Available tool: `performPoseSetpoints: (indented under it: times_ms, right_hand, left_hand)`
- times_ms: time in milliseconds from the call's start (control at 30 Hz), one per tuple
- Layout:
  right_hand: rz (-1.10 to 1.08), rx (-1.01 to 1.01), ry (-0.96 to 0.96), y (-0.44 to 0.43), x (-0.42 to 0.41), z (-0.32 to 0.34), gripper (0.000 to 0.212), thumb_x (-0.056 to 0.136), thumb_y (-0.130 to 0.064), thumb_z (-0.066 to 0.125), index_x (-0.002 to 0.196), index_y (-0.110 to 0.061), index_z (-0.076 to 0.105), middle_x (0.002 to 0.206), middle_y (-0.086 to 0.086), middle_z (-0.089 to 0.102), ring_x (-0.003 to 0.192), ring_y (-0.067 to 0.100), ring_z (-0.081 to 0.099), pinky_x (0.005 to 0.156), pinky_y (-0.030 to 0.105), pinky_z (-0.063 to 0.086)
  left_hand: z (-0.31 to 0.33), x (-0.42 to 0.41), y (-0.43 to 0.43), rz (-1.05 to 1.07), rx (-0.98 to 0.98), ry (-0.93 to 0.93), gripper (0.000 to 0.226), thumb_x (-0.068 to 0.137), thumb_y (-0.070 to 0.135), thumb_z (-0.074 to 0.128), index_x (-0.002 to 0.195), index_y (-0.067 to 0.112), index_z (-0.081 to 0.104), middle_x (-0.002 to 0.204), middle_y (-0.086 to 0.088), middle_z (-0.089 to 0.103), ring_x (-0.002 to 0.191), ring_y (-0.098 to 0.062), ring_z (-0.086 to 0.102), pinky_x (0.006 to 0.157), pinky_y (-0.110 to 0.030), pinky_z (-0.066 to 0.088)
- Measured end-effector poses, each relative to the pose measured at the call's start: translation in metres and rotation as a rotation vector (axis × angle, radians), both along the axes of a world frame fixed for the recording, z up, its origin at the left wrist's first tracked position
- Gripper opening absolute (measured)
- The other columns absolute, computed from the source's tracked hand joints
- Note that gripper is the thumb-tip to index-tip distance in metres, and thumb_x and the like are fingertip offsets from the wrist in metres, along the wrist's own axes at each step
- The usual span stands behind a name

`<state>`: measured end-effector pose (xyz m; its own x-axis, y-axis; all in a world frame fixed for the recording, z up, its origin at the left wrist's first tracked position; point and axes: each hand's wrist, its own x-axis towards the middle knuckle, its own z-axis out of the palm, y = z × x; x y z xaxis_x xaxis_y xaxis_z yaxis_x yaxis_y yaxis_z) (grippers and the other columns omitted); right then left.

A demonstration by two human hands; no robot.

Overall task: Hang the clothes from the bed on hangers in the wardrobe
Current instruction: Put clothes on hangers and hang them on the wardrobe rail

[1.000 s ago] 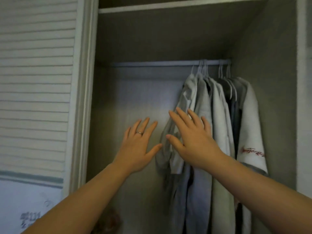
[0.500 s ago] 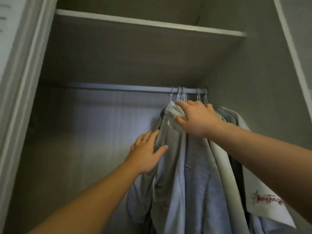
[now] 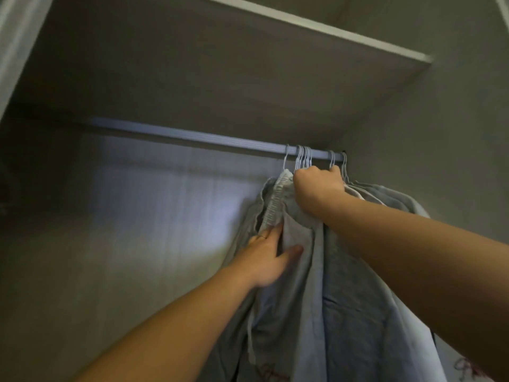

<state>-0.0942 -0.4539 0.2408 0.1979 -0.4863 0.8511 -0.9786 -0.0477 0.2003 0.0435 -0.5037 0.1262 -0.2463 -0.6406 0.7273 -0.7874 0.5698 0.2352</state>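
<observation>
Wardrobe: grey interior, with a shelf above both hands. Rail: runs just above the right hand, bare away to its left. Clothes: pale, already hung, bunched below and to the right of that hand; soft, light, limp, likely to slide off a hanger. Grey garment: the elastic-waisted front piece, between the two hands; best taken at the gathered waistband, which gives firm purchase. Hangers: thin white wire, hooks on the rail; probably springy, best lifted by the neck. Right hand: fisted round the hanger necks, exact hold hidden. Left hand: fingers straight, pressed flat on the grey garment, gripping nothing. Ring: on a left finger.
</observation>
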Motion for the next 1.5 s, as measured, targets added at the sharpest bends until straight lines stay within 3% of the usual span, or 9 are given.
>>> performPoseSetpoints:
  times_ms: [200,333,467,667,833,933,1233,1400,1500]
  right_hand:
    - [0.015,-0.097,-0.079,-0.013,-0.002,0.006,0.025,0.088,-0.008,0.046,0.107,-0.013,0.061,0.113,0.01,0.065,0.104,0.034,0.062,0.097,0.044,0.036]
    - [0.112,-0.107,-0.136,-0.009,-0.005,0.01,0.012,0.088,-0.006,0.044,0.092,-0.014,0.052,0.111,0.015,0.064,0.1,0.037,0.062,0.085,0.041,0.042]
    - [0.176,-0.154,-0.173,-0.006,-0.006,0.014,0.02,0.089,-0.006,0.043,0.102,-0.007,0.057,0.112,0.018,0.062,0.1,0.04,0.061,0.071,0.038,0.039]
    - [0.301,-0.223,-0.258,0.013,-0.016,0.015,0.019,0.092,-0.015,0.043,0.103,-0.008,0.057,0.109,0.019,0.06,0.096,0.042,0.058,0.069,0.037,0.039]
    - [0.334,-0.257,-0.273,0.032,-0.053,-0.007,0.024,0.093,-0.028,0.039,0.098,-0.016,0.06,0.104,0.016,0.064,0.093,0.041,0.057,0.07,0.039,0.044]
    - [0.341,-0.29,-0.241,0.052,-0.083,-0.033,0.022,0.094,-0.03,0.043,0.093,-0.017,0.06,0.097,0.014,0.066,0.09,0.041,0.058,0.07,0.041,0.047]
    - [0.222,-0.336,-0.109,0.144,-0.182,-0.103,0.017,0.094,-0.028,0.053,0.097,-0.02,0.067,0.082,0.011,0.071,0.082,0.041,0.063,0.062,0.039,0.049]
    - [0.131,-0.349,-0.062,0.216,-0.25,-0.132,0.022,0.096,-0.029,0.05,0.098,-0.017,0.068,0.076,0.01,0.071,0.07,0.038,0.065,0.058,0.039,0.05]
    - [0.051,-0.337,-0.026,0.274,-0.291,-0.148,0.025,0.092,-0.031,0.049,0.095,-0.015,0.069,0.069,0.011,0.069,0.062,0.038,0.065,0.055,0.03,0.043]
  left_hand:
    - [0.0,-0.002,-0.009,-0.034,-0.012,0.046,0.088,0.076,0.084,0.034,0.152,0.041,0.019,0.162,0.008,0.027,0.147,-0.021,0.03,0.116,-0.047,0.033]
    - [0.004,-0.002,-0.007,-0.037,-0.056,0.072,0.085,0.078,0.083,0.034,0.15,0.039,0.023,0.16,0.007,0.029,0.145,-0.022,0.032,0.115,-0.048,0.034]
    - [0.01,0.0,-0.008,-0.005,-0.118,0.081,0.081,0.079,0.081,0.033,0.147,0.039,0.025,0.159,0.006,0.03,0.145,-0.025,0.032,0.114,-0.05,0.034]
    - [0.012,0.006,0.01,-0.036,-0.353,0.114,0.072,0.087,0.068,0.033,0.151,0.037,0.025,0.158,0.008,0.031,0.144,-0.021,0.031,0.115,-0.048,0.031]
    - [0.014,0.002,0.033,-0.039,-0.597,0.187,0.062,0.092,0.056,0.035,0.146,0.028,0.04,0.15,0.005,0.043,0.133,-0.023,0.041,0.11,-0.045,0.035]
    - [0.017,-0.008,0.038,-0.026,-0.635,0.215,0.061,0.092,0.056,0.036,0.145,0.024,0.043,0.148,0.0,0.046,0.13,-0.027,0.042,0.107,-0.043,0.035]
    - [0.012,-0.081,0.066,-0.164,-0.663,0.225,0.061,0.095,0.052,0.036,0.145,0.018,0.044,0.152,-0.007,0.043,0.14,-0.028,0.037,0.115,-0.045,0.03]
    - [0.004,-0.154,0.115,-0.337,-0.581,0.25,0.056,0.095,0.051,0.035,0.139,0.02,0.048,0.134,-0.005,0.059,0.124,-0.029,0.052,0.103,-0.046,0.04]
    - [-0.007,-0.206,0.148,-0.404,-0.614,0.28,0.043,0.096,0.045,0.036,0.125,0.019,0.056,0.117,-0.005,0.066,0.107,-0.033,0.059,0.091,-0.047,0.045]
